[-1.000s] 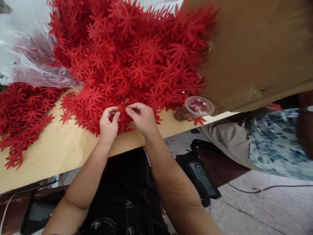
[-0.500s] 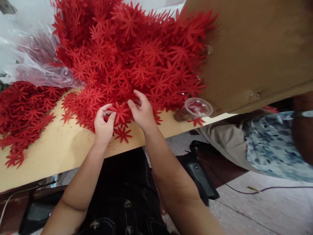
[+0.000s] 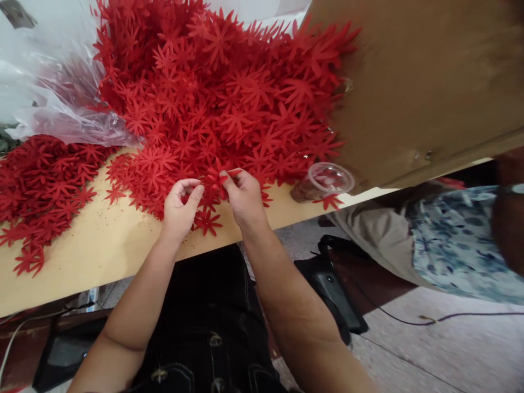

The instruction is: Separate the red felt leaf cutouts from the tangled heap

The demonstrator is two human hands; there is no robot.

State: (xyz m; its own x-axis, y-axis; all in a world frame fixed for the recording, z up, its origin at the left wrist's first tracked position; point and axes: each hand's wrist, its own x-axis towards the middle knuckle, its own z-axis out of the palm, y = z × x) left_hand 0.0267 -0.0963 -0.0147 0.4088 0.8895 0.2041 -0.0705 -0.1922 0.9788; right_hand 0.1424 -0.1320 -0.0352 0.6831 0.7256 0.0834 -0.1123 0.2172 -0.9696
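My right hand [image 3: 246, 199] pinches a red artificial flower [image 3: 216, 176] with narrow petals between thumb and fingers, just above the near edge of a large heap. Close on its left, my left hand [image 3: 182, 206] has thumb and forefinger pressed together at the flower's side; what lies between those fingertips is too small to make out. A single red flower piece [image 3: 208, 222] lies on the tabletop below and between the hands. Beyond them rises the big heap of red flower pieces [image 3: 229, 103].
A clear plastic cup [image 3: 323, 183] with small contents stands right of the heap, by a large cardboard box [image 3: 426, 82]. A smaller red pile [image 3: 49, 191] and a clear plastic bag [image 3: 69, 117] lie left. Another person in a patterned garment [image 3: 454, 245] is at right.
My right hand has closed on the red flower, which was at my left fingertips before. The flower has shifted slightly up and right, and my left hand has moved a little right.
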